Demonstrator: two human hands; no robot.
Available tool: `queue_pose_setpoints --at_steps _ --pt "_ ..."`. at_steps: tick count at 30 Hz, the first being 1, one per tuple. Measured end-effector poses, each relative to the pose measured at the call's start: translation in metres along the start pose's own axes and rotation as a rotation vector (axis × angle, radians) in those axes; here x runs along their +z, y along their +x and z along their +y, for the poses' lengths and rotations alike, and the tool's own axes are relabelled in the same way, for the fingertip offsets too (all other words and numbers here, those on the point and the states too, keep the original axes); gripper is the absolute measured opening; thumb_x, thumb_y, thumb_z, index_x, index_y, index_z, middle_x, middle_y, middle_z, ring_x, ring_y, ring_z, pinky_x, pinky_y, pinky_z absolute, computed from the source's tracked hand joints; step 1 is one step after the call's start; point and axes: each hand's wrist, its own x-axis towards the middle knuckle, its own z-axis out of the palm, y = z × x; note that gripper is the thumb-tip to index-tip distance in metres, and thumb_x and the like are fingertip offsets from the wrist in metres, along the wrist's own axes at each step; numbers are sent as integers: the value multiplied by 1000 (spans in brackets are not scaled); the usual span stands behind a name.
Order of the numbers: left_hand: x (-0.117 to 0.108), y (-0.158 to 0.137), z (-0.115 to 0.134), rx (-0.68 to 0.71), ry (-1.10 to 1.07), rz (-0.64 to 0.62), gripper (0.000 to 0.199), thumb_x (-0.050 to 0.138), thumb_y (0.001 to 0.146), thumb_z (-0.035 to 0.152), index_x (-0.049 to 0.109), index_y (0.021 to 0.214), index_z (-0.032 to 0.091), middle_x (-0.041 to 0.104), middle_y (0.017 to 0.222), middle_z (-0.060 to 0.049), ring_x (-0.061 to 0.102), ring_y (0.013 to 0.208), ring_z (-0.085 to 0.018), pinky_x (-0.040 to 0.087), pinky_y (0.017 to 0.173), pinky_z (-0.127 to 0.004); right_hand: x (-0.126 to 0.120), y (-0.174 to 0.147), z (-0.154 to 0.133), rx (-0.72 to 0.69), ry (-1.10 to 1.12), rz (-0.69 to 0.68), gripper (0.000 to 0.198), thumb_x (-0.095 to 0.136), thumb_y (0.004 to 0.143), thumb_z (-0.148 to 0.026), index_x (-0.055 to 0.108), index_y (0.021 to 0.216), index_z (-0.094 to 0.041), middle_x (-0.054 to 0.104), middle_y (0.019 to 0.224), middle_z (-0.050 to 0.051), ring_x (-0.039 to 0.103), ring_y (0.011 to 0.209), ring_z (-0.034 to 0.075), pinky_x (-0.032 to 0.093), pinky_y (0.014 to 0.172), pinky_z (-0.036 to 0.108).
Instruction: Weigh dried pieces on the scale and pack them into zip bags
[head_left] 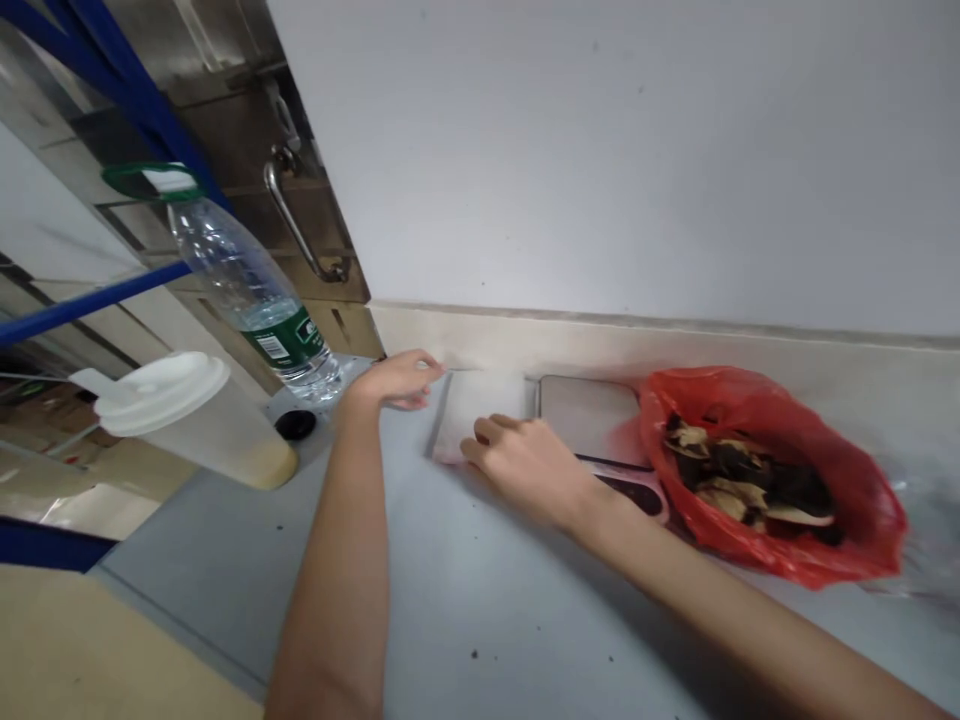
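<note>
A flat, whitish, translucent packet (480, 395) lies on the grey table against the wall; its exact kind is unclear. My right hand (521, 460) is over its near right corner, fingers bent and closed at it, the fingertips partly hidden. Just left of the packet is my left hand (401, 378), fingers loosely bent and apart, with nothing visible in them. To the right of the packet sits a digital scale (592, 415) with a pink-edged display panel, partly covered by my right wrist. A red plastic bag (847, 500) holding dark and tan dried pieces (739, 480) stands beside the scale.
On the left of the grey table (450, 610) stand a water bottle (247, 270) with a green label and a lidded plastic cup (217, 430). A small black round thing (295, 425) lies between them. The white wall (600, 150) closes off the back.
</note>
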Motion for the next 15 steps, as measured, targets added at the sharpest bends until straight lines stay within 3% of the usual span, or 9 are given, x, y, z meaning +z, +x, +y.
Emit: queue_pose_setpoints --at_steps 3,6,9,13,15 --pt "8 5 8 99 91 -12 26 73 82 38 71 104 24 74 76 -1 76 78 -25 59 74 -31 12 2 -2 28 54 -87 34 48 110 -23 79 123 -19 78 109 14 75 103 28 50 70 33" --pt "23 10 24 234 143 -113 28 70 83 26 76 110 24 79 96 -3 76 96 -23 56 87 -28 15 0 1 39 61 -101 40 43 109 -14 77 129 -21 77 113 14 75 108 29 55 76 35" --pt "42 14 35 295 210 -206 30 69 85 28 79 113 22 79 110 -7 75 105 -25 56 92 -29 12 -3 0 19 52 -120 43 44 105 -6 76 130 -17 76 116 17 74 112 30 58 79 35" --pt "60 19 37 302 324 -232 63 77 78 41 71 138 21 66 144 -14 69 122 -31 53 105 -34 5 -14 2 -31 107 -123 46 49 99 0 73 136 -13 75 125 20 73 117 30 59 85 38" --pt "64 20 37 299 379 -247 83 78 76 47 59 153 22 57 155 -15 65 132 -33 48 114 -37 -1 -27 11 -82 258 -84 37 60 97 -5 77 128 -16 77 122 16 74 112 28 57 82 34"
